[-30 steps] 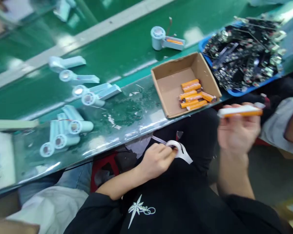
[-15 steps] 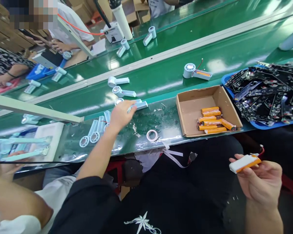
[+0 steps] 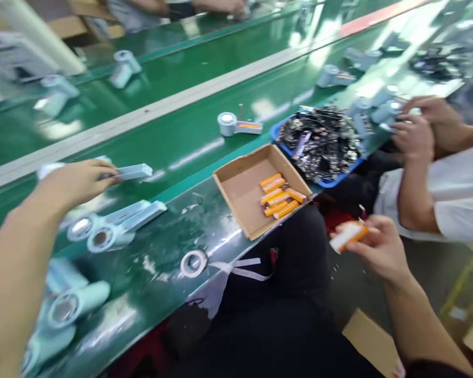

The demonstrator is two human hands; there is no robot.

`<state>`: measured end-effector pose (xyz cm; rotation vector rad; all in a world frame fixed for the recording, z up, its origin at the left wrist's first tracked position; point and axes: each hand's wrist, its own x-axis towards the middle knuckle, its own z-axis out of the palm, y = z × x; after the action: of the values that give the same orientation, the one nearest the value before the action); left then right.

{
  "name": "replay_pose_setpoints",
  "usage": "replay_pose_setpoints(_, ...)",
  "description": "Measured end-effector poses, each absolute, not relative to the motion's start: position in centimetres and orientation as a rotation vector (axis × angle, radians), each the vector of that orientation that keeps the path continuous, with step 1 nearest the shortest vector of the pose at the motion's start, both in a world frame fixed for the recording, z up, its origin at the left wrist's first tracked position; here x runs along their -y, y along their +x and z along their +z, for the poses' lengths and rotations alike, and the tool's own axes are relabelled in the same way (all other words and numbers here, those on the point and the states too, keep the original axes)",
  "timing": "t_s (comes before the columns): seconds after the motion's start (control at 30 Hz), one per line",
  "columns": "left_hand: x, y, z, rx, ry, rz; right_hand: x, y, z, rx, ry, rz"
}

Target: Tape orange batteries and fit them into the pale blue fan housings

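My left hand (image 3: 76,181) reaches over the green belt at the left, its fingers closed round a pale blue fan housing (image 3: 134,171) whose handle sticks out to the right. Just below it, two more blue fan housings (image 3: 102,237) lie side by side at the bench edge. My right hand (image 3: 378,244), low at the right and off the bench, pinches an orange battery with a white pad (image 3: 349,236); a short wire end stands up from it. An open cardboard box (image 3: 236,194) with several orange batteries (image 3: 278,197) sits between my hands.
Behind the box is a blue tray (image 3: 331,182) heaped with black circuit boards. A tape roll (image 3: 193,263) lies on the bench (image 3: 161,294). Another fan housing with a battery (image 3: 227,124) rests on the belt. At the right, a co-worker's hands (image 3: 418,126) handle blue parts.
The view has swung right. My left hand has moved from the housings at the bench edge to one on the belt and gripped it. My right hand still holds the battery.
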<state>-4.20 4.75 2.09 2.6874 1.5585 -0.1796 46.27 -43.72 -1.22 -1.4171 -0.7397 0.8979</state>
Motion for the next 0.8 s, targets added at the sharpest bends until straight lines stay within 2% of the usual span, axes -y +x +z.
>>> replay_pose_setpoints(0.1,-6.3,2.6,1.6,-1.42,2.795,-0.068,35.1,45.5,2.8,0.976,-1.303,0.873)
replay_pose_setpoints(0.2,-6.0,10.0,1.9,-1.279,2.717,-0.156,24.6,43.5,5.3,1.166,-1.166,0.846)
replay_pose_setpoints(0.3,-6.7,13.2,2.6,-1.081,2.602,-0.288,15.1,40.9,5.3,1.324,-1.096,0.961)
replay_pose_setpoints(0.4,-7.2,13.0,3.0,-1.042,2.536,-0.215,8.1,38.7,3.3,1.494,-1.14,1.029)
replay_pose_setpoints(0.57,-6.6,13.7,2.6,-1.227,2.531,-0.073,3.8,36.1,0.5,1.778,-1.294,0.933)
replay_pose_setpoints(0.8,-6.7,15.2,2.0,-1.254,2.527,0.005,3.4,34.8,0.2,2.047,-1.535,0.707)
